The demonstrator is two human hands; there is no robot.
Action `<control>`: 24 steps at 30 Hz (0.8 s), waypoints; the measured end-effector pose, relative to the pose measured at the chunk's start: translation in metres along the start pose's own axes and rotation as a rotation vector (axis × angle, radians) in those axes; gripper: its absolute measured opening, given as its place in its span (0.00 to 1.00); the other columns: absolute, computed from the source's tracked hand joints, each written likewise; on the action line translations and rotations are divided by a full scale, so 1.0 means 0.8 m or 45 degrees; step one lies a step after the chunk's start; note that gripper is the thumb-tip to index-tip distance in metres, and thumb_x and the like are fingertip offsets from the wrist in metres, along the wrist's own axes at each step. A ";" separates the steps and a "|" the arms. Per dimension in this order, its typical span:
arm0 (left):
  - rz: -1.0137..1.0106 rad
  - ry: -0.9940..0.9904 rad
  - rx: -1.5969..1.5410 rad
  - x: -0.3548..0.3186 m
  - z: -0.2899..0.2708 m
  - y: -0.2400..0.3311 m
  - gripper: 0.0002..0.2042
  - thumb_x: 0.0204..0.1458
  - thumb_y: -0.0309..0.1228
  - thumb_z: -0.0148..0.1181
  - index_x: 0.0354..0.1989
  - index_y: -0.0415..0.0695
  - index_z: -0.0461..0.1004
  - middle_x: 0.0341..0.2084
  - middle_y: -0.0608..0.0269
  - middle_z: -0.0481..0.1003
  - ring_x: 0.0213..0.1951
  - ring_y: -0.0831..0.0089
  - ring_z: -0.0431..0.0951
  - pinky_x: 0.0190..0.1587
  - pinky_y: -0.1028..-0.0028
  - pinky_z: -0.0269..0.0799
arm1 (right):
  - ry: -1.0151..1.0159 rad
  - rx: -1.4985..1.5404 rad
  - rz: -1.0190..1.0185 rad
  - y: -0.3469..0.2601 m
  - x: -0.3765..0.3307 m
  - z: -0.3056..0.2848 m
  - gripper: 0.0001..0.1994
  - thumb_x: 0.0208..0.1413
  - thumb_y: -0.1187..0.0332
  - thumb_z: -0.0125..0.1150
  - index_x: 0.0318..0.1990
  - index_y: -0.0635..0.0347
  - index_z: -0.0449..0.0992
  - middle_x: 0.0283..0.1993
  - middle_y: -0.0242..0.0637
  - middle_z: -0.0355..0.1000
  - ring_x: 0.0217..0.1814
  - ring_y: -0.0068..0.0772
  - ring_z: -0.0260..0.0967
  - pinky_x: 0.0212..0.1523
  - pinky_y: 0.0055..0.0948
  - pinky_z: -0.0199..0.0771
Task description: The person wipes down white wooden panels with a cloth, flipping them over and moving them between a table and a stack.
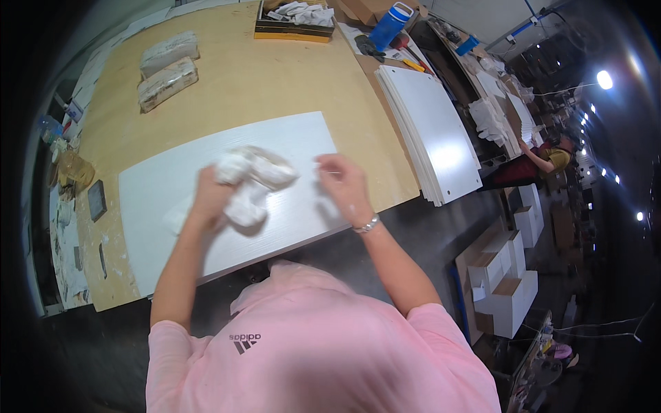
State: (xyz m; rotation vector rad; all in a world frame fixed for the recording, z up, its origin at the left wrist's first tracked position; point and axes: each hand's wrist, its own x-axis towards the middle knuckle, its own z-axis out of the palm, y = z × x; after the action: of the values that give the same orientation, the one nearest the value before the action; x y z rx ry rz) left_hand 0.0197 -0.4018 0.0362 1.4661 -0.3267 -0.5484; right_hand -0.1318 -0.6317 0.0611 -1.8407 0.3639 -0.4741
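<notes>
**Now both hands work at one white panel**

On the wooden worktop (241, 76) lies one white panel (158, 206), flat, close to the near edge and reaching almost from the left corner to the middle. One crumpled white rag (251, 182) rests on this panel. The left hand (210, 196) is closed around the rag, fingers curled into the cloth, and presses it down on the panel. The right hand (344, 186) holds nothing; its fingers are half bent and its fingertips touch the panel near the panel's right end. The two hands are apart, with the rag between them. A silver bracelet (367, 224) is on the right wrist.

At the right edge of the worktop one stack of white boards (434, 131) hangs partly over the edge. Two wrapped bundles (167, 69) lie side by side near the far left corner. One dark tray with a yellow rim (292, 31) stands at the far edge and holds white pieces. One blue bottle (390, 24) stands just beside it, to the right.
</notes>
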 end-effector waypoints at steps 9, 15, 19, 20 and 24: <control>0.532 0.309 1.489 0.072 0.086 -0.039 0.25 0.51 0.43 0.64 0.52 0.37 0.74 0.55 0.44 0.73 0.59 0.47 0.70 0.64 0.51 0.60 | 0.260 -0.534 0.234 0.116 -0.090 -0.029 0.18 0.63 0.65 0.52 0.54 0.70 0.69 0.48 0.61 0.72 0.48 0.63 0.70 0.52 0.46 0.70; 0.517 -0.638 0.287 -0.015 0.250 -0.014 0.21 0.47 0.24 0.66 0.52 0.43 0.76 0.51 0.53 0.77 0.50 0.58 0.79 0.54 0.69 0.73 | 0.417 -0.206 -0.037 0.227 -0.128 -0.023 0.21 0.57 0.62 0.60 0.56 0.60 0.73 0.51 0.44 0.75 0.58 0.45 0.71 0.59 0.44 0.67; 0.627 -0.363 0.501 0.028 0.228 0.040 0.24 0.44 0.26 0.67 0.54 0.48 0.76 0.52 0.50 0.74 0.48 0.54 0.78 0.50 0.65 0.75 | 0.457 -0.669 0.101 0.165 -0.109 -0.016 0.15 0.53 0.72 0.52 0.48 0.63 0.76 0.41 0.52 0.76 0.45 0.57 0.73 0.46 0.48 0.72; 0.794 -0.424 0.756 0.030 0.230 0.029 0.26 0.43 0.27 0.67 0.55 0.50 0.75 0.55 0.51 0.72 0.52 0.55 0.76 0.53 0.62 0.73 | 0.477 -0.808 0.061 0.149 -0.103 -0.016 0.15 0.51 0.75 0.49 0.45 0.65 0.77 0.37 0.54 0.76 0.40 0.62 0.74 0.41 0.50 0.73; 1.009 -0.765 1.409 0.032 0.193 -0.037 0.31 0.41 0.31 0.65 0.60 0.59 0.71 0.65 0.62 0.65 0.64 0.55 0.64 0.66 0.46 0.55 | 0.413 -0.817 -0.173 0.152 -0.102 -0.024 0.15 0.57 0.72 0.50 0.49 0.63 0.76 0.34 0.53 0.76 0.35 0.59 0.73 0.36 0.51 0.72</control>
State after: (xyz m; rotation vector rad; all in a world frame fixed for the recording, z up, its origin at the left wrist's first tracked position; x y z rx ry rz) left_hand -0.0452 -0.5465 0.0186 1.9658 -1.8139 -0.0979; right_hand -0.2142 -0.6465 -0.0606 -2.4217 0.6704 -0.8233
